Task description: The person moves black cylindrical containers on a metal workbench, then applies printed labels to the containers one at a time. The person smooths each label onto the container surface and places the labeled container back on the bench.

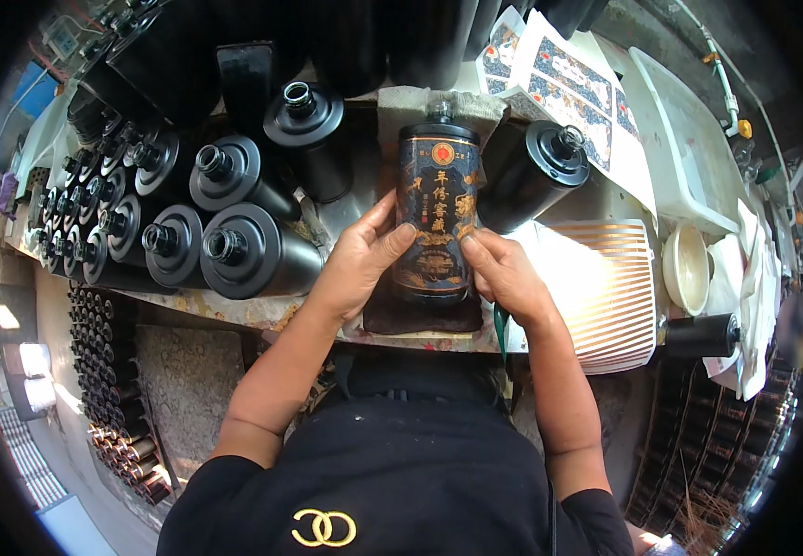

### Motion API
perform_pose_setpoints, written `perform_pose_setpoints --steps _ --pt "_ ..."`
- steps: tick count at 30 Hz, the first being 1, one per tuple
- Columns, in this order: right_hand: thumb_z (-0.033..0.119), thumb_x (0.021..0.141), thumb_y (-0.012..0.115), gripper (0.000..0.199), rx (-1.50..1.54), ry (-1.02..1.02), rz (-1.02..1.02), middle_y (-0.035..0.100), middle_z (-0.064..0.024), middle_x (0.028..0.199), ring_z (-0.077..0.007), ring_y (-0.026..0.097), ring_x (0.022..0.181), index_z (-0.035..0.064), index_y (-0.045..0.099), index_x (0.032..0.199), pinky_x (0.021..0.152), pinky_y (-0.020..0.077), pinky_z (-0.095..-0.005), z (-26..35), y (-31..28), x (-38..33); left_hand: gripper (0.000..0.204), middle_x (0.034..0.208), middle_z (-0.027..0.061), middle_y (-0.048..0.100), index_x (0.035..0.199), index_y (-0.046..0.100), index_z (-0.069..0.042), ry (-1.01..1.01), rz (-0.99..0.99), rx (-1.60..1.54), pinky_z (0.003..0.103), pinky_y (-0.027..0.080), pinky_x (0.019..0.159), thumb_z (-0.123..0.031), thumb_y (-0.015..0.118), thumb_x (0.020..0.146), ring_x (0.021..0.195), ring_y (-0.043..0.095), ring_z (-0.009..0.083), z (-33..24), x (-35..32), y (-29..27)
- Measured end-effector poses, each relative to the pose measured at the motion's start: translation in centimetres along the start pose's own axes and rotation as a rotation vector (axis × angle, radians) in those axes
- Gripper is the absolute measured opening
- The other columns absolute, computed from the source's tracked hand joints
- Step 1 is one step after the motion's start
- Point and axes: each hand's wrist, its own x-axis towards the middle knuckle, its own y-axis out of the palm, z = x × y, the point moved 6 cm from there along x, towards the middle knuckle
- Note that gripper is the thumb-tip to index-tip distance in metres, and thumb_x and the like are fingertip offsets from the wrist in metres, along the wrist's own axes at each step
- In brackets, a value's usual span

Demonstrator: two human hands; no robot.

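Note:
A black bottle point(437, 208) with a dark blue and gold decal label lies in front of me, its neck pointing away. My left hand point(371, 248) grips its left side, thumb on the label and fingers partly behind the bottle. At its right side my right hand point(506, 269) is closed, the thumb pressing the label's edge. A thin green strip point(500, 332) hangs below that hand; what it belongs to is hidden. Under the bottle is a dark brown pad point(420, 317), and a pale folded cloth point(401, 107) lies around its neck end.
Several plain black bottles point(258, 250) lie stacked at the left. Another black bottle point(522, 178) stands tilted at the right, beside a gold-striped sheet point(605, 296). Farther back are printed decal sheets point(573, 88) and a translucent tray point(679, 139). A cream bowl point(687, 269) sits at the table's right edge.

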Motion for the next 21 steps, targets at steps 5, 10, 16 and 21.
perform_pose_setpoints --steps 5,10,16,21 --pt "0.041 0.093 0.061 0.044 0.021 0.007 0.011 0.054 -0.0009 0.085 -0.0056 0.046 0.058 0.0045 0.065 0.117 0.048 0.0370 -0.0212 -0.2 0.0 0.0 0.072 0.135 0.0102 0.050 0.144 0.031 0.004 -0.002 0.004 -0.018 0.031 0.036 0.105 -0.028 0.067 0.090 0.122 0.048 0.0161 0.2 0.2 -0.1" --pt "0.041 0.092 0.061 0.044 0.039 -0.003 0.028 0.054 0.0009 0.078 -0.0046 0.045 0.055 0.0051 0.065 0.117 0.047 0.0361 -0.0208 -0.1 -0.1 -0.2 0.068 0.134 0.0103 0.051 0.143 0.032 0.004 -0.004 0.016 -0.037 0.031 0.037 0.105 -0.026 0.065 0.092 0.122 0.049 0.0163 0.1 0.2 0.1" --pt "0.040 0.100 0.046 0.042 0.058 0.046 0.023 0.050 0.0036 0.061 -0.0032 0.039 0.043 0.0009 0.060 0.106 0.040 0.0304 -0.0189 0.2 -0.2 1.1 0.059 0.126 0.0086 0.057 0.139 0.039 0.002 -0.032 -0.028 -0.098 0.030 0.046 0.095 -0.025 0.063 0.093 0.112 0.056 0.0154 -0.5 1.1 -0.1" --pt "0.042 0.099 0.048 0.040 0.057 0.065 0.041 0.048 0.0040 0.056 -0.0028 0.038 0.042 0.0039 0.060 0.100 0.039 0.0300 -0.0186 -0.1 -0.4 1.6 0.055 0.122 0.0076 0.059 0.135 0.043 0.002 -0.011 -0.018 -0.018 0.031 0.047 0.095 -0.026 0.064 0.093 0.111 0.057 0.0155 -0.6 1.8 -0.1"
